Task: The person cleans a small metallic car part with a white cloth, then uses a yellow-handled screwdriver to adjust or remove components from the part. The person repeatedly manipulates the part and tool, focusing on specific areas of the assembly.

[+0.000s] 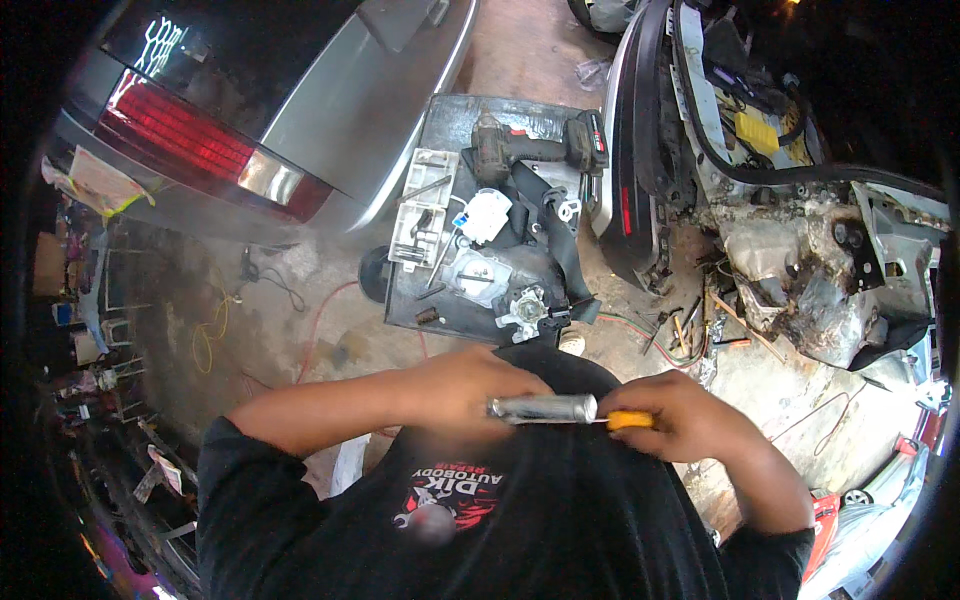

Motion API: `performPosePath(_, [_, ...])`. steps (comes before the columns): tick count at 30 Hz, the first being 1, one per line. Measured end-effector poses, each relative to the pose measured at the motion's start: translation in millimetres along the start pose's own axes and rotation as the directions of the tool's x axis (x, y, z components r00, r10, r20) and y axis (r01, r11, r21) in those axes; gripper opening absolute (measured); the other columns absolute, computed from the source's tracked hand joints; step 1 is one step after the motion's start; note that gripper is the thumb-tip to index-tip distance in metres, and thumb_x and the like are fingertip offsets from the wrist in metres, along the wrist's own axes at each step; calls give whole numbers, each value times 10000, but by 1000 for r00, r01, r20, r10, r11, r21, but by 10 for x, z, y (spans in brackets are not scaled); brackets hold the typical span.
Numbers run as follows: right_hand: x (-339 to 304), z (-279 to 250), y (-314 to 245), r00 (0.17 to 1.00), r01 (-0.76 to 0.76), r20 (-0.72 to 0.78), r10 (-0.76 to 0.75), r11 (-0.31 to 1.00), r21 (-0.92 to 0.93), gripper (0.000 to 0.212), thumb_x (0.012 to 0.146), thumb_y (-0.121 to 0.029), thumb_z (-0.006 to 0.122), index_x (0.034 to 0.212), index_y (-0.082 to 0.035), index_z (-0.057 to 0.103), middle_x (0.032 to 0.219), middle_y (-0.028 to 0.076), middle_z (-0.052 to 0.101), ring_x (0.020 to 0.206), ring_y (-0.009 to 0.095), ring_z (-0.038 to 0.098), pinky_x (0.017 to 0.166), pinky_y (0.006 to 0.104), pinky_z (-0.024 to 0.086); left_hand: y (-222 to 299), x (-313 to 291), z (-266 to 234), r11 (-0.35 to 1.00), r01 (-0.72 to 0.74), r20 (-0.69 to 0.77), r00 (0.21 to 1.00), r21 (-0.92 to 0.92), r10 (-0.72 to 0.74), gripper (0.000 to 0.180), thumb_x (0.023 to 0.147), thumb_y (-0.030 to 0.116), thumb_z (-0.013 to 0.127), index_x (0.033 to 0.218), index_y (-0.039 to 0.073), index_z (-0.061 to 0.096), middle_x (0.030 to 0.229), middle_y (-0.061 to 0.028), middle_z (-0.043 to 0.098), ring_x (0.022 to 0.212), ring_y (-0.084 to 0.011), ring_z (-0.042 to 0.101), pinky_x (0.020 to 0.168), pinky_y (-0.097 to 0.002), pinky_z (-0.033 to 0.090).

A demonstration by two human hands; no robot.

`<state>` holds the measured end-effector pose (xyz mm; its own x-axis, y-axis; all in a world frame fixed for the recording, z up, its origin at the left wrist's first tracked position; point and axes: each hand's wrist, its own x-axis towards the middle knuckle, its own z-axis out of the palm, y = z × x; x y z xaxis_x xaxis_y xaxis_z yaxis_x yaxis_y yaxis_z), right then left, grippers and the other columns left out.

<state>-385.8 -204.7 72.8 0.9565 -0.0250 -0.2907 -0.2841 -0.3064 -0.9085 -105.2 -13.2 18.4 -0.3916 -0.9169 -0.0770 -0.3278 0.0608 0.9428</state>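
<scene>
Close in front of my black shirt, my left hand (460,392) is closed around a silver metal cylinder (545,408) lying level. My right hand (688,412) grips a small tool with a yellow handle (629,420). Its thin shaft points left and reaches the right end of the cylinder; whether it goes inside cannot be made out. Just beyond my hands stands a black work table (402,308). On it lie a cordless impact wrench (530,150), a white tray (409,222) of metal bits, a white plastic part (485,216), black belt webbing (572,262) and a metal fitting (526,311).
A grey vehicle with a red tail light (180,145) stands at the far left. To the right are a removed bumper (630,200) and a stripped, dirty car body (790,250). Hoses (312,330) and loose tools (682,330) lie on the concrete floor.
</scene>
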Motion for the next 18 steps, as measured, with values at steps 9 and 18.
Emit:
performPosePath(9, [306,15,-313,937,-86,-318,142,979,184,369,928,-147,880,1219,-41,679,918,25,670,860,122,628,774,324,512,176,123,-148,982,189,57,980,-5,-189,422,856,179,819,1226,76,644,960,-167,740,884,-405,758,755,-495,584])
performPosePath(18, [448,213,-380,957,-53,-261,128,960,276,207,939,-125,861,1071,-32,731,915,78,730,845,163,698,796,331,534,306,34,-164,925,321,-51,947,203,-318,388,843,292,819,1092,38,663,853,-221,734,837,-454,743,748,-551,582])
